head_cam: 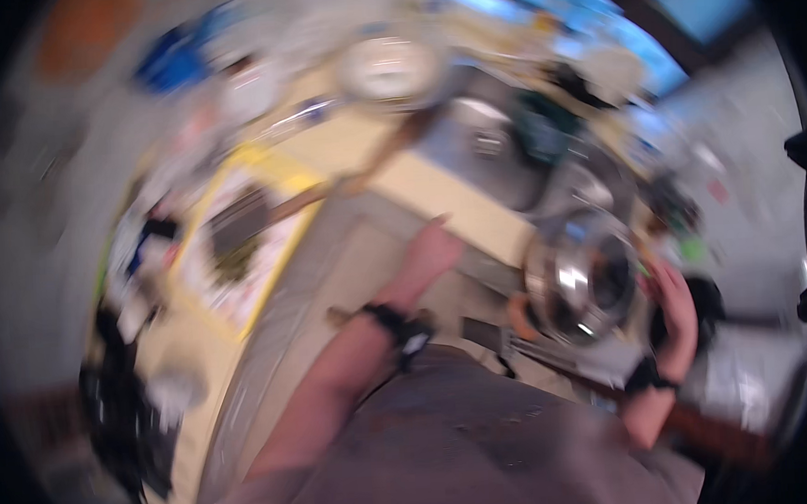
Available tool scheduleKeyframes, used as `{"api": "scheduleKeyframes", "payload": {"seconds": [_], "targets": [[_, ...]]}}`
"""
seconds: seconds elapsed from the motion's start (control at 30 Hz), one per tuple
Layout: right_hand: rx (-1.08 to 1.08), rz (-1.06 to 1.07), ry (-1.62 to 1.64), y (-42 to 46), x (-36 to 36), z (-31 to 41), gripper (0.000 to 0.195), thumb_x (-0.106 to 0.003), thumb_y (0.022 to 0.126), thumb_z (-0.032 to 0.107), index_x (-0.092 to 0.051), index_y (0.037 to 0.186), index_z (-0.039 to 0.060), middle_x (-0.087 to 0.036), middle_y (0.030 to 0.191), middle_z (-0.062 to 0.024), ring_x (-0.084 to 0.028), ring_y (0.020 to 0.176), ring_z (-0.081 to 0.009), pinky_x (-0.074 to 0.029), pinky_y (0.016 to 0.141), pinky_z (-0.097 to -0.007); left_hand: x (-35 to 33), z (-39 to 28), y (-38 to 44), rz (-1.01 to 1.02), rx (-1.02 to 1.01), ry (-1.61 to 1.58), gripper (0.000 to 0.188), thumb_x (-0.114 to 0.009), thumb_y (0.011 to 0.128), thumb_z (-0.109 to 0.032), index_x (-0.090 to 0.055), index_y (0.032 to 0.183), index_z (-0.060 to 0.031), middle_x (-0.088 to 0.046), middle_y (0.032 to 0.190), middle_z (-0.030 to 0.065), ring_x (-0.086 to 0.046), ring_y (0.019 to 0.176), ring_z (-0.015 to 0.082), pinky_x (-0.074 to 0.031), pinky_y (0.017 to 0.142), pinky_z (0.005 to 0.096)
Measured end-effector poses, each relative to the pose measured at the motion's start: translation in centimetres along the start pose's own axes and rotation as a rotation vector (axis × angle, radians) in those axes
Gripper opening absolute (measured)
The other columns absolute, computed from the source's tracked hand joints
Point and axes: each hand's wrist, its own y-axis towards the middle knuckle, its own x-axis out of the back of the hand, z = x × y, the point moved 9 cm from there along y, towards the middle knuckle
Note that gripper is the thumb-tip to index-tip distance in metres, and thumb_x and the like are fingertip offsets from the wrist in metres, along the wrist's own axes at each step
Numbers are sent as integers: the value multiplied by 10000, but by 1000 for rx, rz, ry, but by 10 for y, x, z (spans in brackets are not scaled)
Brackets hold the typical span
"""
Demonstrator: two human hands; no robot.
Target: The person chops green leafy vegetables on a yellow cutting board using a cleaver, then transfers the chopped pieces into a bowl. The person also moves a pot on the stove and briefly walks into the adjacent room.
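The whole view is smeared by motion. My left hand [432,252] is over the counter's front edge, one finger pointing out, with no object visible in it. To the right, my right hand [673,299] is beside a shiny metal bowl or pot [572,277]; blur hides whether it touches the rim. A speck of green shows by its fingertips. Left of my left hand, a cleaver [241,223] with a wooden handle lies on a yellow-edged board [282,166]. Chopped greens [236,262] are heaped beside its blade.
Beyond the pale counter [455,194] is a stainless steel sink [432,137] with a dark green object [541,127] in it. A round white container [388,68] stands at the back. Black plastic [120,397] hangs at the left. A blue item [174,58] is at the far left.
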Motion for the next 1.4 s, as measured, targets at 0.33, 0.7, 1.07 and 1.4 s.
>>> {"api": "scheduleKeyframes", "payload": {"seconds": [0.33, 0.7, 1.07, 1.4], "targets": [[-65, -208, -320, 114, 131, -50, 467, -562, 1001, 360, -629, 1274, -12, -672, 1169, -112, -610, 1042, -218, -480, 910, -352, -186, -31, -93, 1068, 149, -355, 400, -688, 947, -314, -590, 1258, -83, -650, 1185, 50, -613, 1013, 147, -513, 848, 311], [-292, -20, 64, 210, 125, -216, 205, -518, 1051, 315, -624, 1052, 140, -616, 797, 30, -579, 656, -106, -489, 568, -273, -194, -23, -111, 853, 307, -739, 253, -500, 1069, -201, -563, 1272, -64, -591, 1309, 86, -571, 1229, 199, -480, 1039, 349], [-197, -45, 81, 177, 112, -183, 209, -551, 1055, 227, -643, 1200, 108, -594, 771, 36, -555, 629, -83, -478, 548, -227, -156, 18, -129, 717, 153, -801, 204, -533, 1042, -170, -561, 1206, -52, -678, 1155, 65, -647, 1086, 154, -537, 919, 303], [48, 96, 184, 73, -93, -71, 231, -513, 1065, 188, -615, 1225, 57, -643, 903, 22, -609, 768, -99, -533, 732, -265, 17, 112, -299, 320, 28, -861, 170, -513, 1050, -164, -580, 1159, -52, -686, 1085, 64, -637, 1048, 153, -513, 885, 324]]}}
